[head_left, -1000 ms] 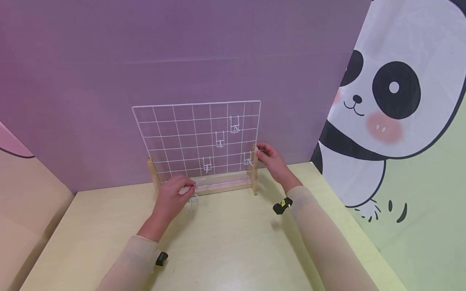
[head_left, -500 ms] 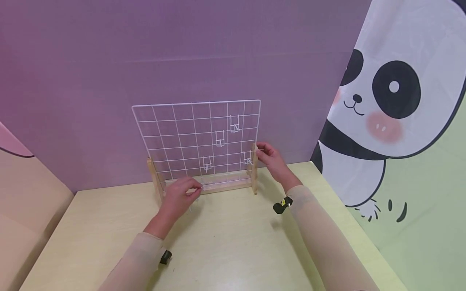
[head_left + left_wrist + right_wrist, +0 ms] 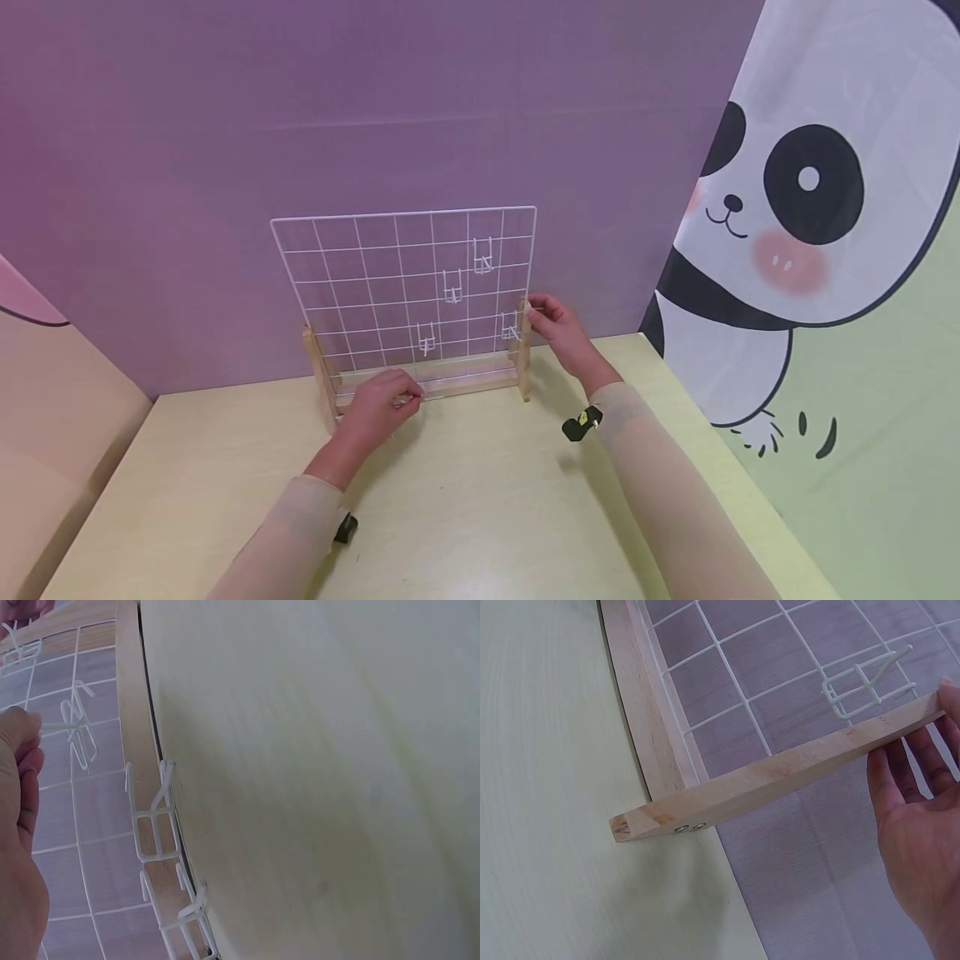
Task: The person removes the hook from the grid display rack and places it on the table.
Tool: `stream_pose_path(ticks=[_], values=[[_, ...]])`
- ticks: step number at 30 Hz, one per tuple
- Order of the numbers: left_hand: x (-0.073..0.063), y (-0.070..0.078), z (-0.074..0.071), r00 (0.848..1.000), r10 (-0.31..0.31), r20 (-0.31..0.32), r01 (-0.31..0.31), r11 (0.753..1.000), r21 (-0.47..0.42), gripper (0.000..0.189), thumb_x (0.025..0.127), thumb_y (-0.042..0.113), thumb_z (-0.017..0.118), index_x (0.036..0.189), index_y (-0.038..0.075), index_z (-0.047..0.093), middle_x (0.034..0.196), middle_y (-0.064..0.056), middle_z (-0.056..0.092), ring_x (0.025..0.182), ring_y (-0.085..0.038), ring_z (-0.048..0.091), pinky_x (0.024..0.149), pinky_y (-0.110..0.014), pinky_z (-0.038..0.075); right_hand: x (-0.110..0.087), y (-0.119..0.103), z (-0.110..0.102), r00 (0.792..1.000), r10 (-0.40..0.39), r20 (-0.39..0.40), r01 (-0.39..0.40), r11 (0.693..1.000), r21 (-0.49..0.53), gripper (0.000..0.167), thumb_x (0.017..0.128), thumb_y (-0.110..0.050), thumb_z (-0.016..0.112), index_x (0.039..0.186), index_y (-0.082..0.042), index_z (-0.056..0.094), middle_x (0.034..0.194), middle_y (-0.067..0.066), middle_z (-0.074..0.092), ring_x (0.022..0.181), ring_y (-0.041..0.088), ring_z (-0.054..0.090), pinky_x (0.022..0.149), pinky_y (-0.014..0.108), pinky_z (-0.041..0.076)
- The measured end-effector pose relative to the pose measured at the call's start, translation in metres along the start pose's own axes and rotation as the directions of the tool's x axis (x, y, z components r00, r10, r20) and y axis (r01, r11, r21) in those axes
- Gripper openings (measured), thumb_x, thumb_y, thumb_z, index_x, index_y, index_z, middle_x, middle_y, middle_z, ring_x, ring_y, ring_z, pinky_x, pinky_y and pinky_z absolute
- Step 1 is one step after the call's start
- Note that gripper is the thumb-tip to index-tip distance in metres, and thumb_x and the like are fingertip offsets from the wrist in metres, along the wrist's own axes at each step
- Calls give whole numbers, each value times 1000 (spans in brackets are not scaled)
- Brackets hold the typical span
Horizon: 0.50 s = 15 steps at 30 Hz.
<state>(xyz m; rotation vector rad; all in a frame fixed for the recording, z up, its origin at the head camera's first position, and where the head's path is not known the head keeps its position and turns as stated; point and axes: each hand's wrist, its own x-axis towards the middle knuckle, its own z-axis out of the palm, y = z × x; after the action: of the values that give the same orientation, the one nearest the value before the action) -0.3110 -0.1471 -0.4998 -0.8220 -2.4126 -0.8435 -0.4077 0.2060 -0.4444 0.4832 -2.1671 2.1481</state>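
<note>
My left hand (image 3: 378, 408) is low in front of the white wire grid (image 3: 405, 214), near its bottom rail. In the left wrist view, thumb and finger pinch the prong of a white wire hook (image 3: 73, 731); in the head view the hand hides it. Two more wire hooks lie by the wooden rail, one nearer the held hook (image 3: 153, 814) and another below it (image 3: 192, 910). My right hand (image 3: 562, 333) grips the top of the right wooden post (image 3: 524, 358), thumb on one side and fingers (image 3: 886, 780) on the other.
Several hooks hang on the grid's right half, including one high up (image 3: 483, 265) and one beside the right post (image 3: 510, 331). The stand is on a pale table (image 3: 480, 500) against a purple backdrop (image 3: 405, 100). A panda picture (image 3: 813, 183) covers the right wall.
My left hand has moved slightly right and down along the grid's bottom, and now covers the hook seen at its fingertips before. The right hand stays on the post.
</note>
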Motion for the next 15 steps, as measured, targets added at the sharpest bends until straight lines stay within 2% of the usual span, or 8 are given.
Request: stream_pose_path(ticks=[9, 15], values=[[4, -1, 5, 997, -44, 66, 45, 999, -6, 16, 92, -3, 87, 94, 11, 78, 95, 2, 75, 92, -21, 76, 84, -43, 66, 1, 1, 0, 1000, 12, -5, -12, 1000, -5, 33, 114, -11, 62, 143, 6, 60, 120, 1, 69, 116, 15, 65, 121, 49, 48], [6, -1, 7, 991, -73, 116, 73, 997, 9, 17, 91, -3, 87, 94, 11, 78, 96, 2, 74, 93, -21, 75, 86, -42, 66, 2, 3, -1, 1000, -7, 1, 7, 1000, -12, 35, 114, -11, 62, 144, 7, 59, 117, -2, 70, 114, 12, 66, 120, 46, 49]])
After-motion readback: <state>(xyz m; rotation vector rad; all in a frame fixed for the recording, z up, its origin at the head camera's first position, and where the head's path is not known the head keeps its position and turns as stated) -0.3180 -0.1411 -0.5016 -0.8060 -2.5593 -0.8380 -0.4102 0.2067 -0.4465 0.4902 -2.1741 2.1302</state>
